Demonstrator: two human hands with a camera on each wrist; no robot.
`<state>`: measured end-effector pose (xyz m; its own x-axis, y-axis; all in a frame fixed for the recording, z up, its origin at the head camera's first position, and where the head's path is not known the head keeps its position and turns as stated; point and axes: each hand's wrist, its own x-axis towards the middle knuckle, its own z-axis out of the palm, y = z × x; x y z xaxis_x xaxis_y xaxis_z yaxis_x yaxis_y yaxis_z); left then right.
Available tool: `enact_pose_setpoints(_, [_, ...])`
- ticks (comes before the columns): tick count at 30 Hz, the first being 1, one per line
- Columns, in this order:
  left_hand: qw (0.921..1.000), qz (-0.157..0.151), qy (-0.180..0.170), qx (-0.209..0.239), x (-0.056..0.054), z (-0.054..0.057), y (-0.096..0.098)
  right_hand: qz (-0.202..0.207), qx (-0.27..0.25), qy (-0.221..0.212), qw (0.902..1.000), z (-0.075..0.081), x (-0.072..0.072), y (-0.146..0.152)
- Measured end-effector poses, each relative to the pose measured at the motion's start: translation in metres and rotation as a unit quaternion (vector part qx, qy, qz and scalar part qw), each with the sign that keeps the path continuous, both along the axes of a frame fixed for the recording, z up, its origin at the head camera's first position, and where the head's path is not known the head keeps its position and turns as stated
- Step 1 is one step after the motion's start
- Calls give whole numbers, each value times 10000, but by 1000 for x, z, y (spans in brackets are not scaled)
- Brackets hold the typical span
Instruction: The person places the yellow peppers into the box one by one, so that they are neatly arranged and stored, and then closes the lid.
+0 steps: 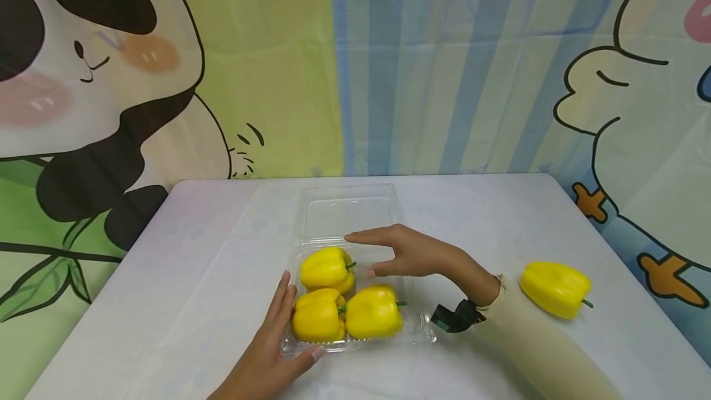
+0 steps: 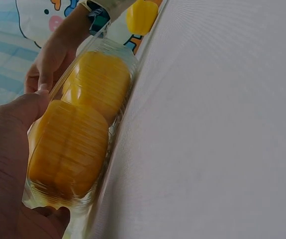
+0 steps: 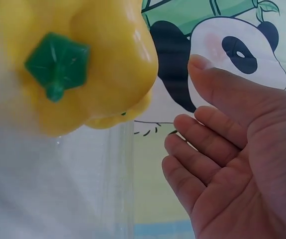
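Note:
A clear plastic clamshell container lies with its lid laid back, holding three yellow bell peppers with green stems. My left hand holds its near left corner, the fingers along the left side and the thumb at the front rim. Through the ribbed front wall, two peppers show in the left wrist view. Above the container's back right part hovers my right hand, thumb and fingers apart and nothing between them. In the right wrist view, its palm faces the camera beside a large pepper.
Another yellow bell pepper lies to the right, beyond my right sleeve. Behind the container stretches its transparent lid. A white cloth covers the table, and a printed curtain hangs behind it.

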<state>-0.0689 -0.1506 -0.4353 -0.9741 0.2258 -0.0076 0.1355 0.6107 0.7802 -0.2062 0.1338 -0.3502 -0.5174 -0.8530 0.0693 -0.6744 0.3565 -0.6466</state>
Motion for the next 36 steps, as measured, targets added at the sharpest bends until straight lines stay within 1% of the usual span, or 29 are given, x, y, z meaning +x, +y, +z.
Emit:
enact_pose_setpoints(11, [9999, -13, 134, -57, 0, 0, 1, -328, -469, -113, 9983, 0, 13, 29])
enact_pose_setpoints(15, [9999, -35, 117, -101, 1, 0, 1, -458, -613, -327, 9965, 1, 17, 39])
enact_pose_setpoints(20, [9998, -53, 141, -146, 2, 1, 1, -423, -803, -522, 9945, -1, 20, 46])
enact_pose_setpoints(23, [9999, -74, 76, -76, 1, 0, 1, -433, -936, -581, 9930, -4, 22, 50])
enact_pose_setpoints(29, [10000, -47, 52, -6, 2, 0, 2, -590, -1130, -466, 9908, -7, 27, 61])
enact_pose_setpoints(32, [10000, -17, 80, -46, 2, 0, 1, -632, -1202, -355, 9901, -5, 30, 68])
enact_pose_setpoints(36, [9999, -3, 79, -106, 2, 1, 0, -703, -1214, -375, 9894, -1, 36, 79])
